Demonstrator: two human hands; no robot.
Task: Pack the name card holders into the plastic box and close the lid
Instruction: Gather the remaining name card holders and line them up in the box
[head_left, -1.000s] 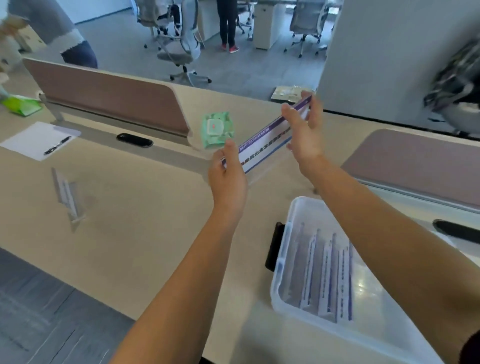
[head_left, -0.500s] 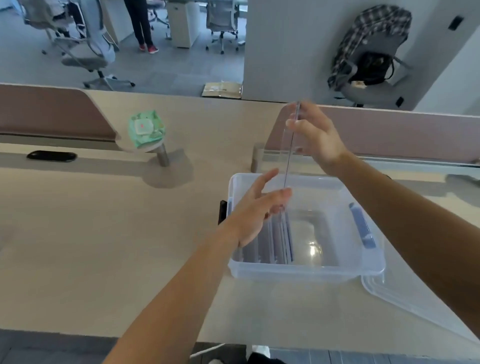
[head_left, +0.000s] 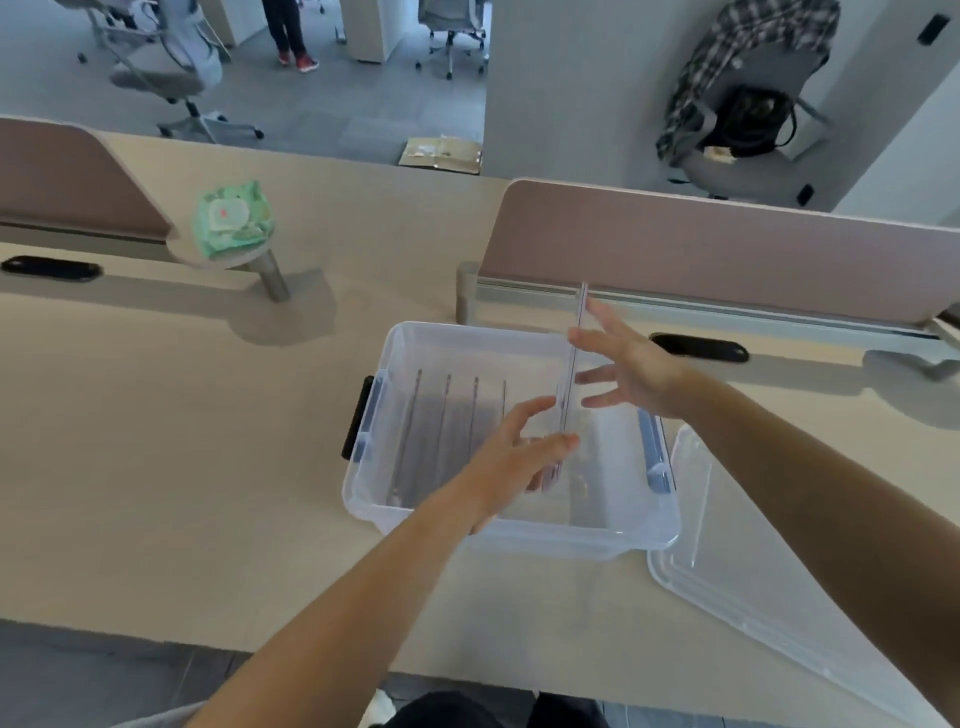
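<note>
A clear plastic box (head_left: 511, 525) stands open on the desk in front of me. Several name card holders (head_left: 448, 431) stand on edge in its left half. Another name card holder (head_left: 575, 332), seen edge-on, tilts over the box's middle with its lower end inside. My left hand (head_left: 519, 447) pinches that lower end between thumb and fingers. My right hand (head_left: 631, 374) is on the holder's right side, fingers spread, fingertips touching it. The clear lid (head_left: 737, 551) lies flat on the desk, right of the box and partly under my right forearm.
A green pack of wipes (head_left: 231, 218) sits on a small round stand at the back left. Brown divider panels (head_left: 727, 244) run along the desk's far side, with black cable slots (head_left: 698, 347) in front. Office chairs and a standing person are beyond the desk.
The held holder has come down from above the box until its lower end is inside. My right hand has loosened from a grip at its top to spread fingers beside it. The view has shifted closer.
</note>
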